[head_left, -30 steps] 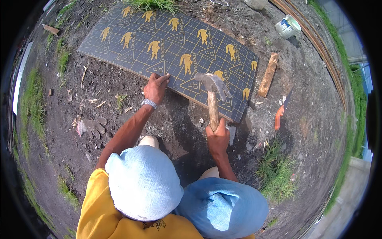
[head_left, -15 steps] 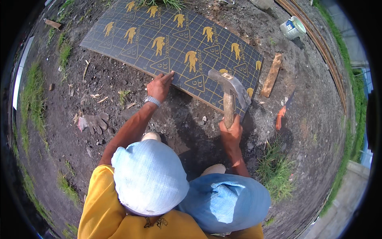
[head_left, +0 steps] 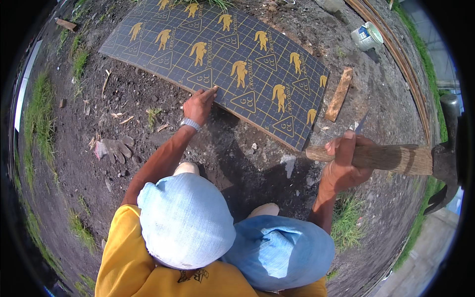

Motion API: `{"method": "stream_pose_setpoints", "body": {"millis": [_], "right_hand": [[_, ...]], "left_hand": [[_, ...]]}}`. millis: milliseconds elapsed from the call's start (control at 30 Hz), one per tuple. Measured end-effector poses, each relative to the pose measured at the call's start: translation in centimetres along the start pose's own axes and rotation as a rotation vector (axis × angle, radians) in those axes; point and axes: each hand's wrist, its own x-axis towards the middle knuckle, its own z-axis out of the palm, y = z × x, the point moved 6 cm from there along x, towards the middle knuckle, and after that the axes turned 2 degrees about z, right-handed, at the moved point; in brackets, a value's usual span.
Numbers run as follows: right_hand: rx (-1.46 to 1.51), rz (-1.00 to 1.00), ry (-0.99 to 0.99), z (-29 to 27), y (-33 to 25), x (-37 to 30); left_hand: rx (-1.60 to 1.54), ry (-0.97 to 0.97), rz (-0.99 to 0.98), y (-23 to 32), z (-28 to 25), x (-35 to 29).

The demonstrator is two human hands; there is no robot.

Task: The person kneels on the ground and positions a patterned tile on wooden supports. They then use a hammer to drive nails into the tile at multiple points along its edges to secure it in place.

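The right hand (head_left: 348, 163) is clamped around the wooden handle of a claw hammer (head_left: 401, 159), thumb lying up across the grip. The handle runs sideways, its butt end appearing just beside the near right corner of the panel; the dark steel head is out at the far right, with the claw curving downward. The left hand (head_left: 199, 106) lies on the panel's near edge, fingers close together and reaching onto the top face; whether they grip the edge or pinch something small, I cannot tell. A silver wristwatch (head_left: 190, 124) circles that wrist.

The film-faced plywood panel (head_left: 222, 59) lies slantwise on the dirt ahead of the person, its dark face printed with a yellow grid, triangles and animal figures. Below it are the person's bent knees in light blue trousers (head_left: 185, 225) and part of a yellow shirt (head_left: 123, 257).

Past the right hand, a thin blade (head_left: 362, 123) shows, its other end hidden. Beyond that, a wood offcut (head_left: 339, 94) lies near the panel's right end, with a white bucket (head_left: 367, 36) and long boards (head_left: 396, 57) farther out. Well to the left, a grey work glove (head_left: 117, 149) lies on the soil near wood splinters (head_left: 127, 120).
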Motion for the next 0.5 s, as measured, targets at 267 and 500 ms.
{"method": "stream_pose_setpoints", "body": {"millis": [267,500], "right_hand": [[-0.691,0.352,-0.629,2.0,11.7,-9.4],[0.025,-0.071,-0.091,0.8,-4.2,3.3]], "left_hand": [[0.001,-0.063,-0.084,0.0,0.1,0.5],[0.011,0.010,-0.047,0.3,0.0,0.0]]}}
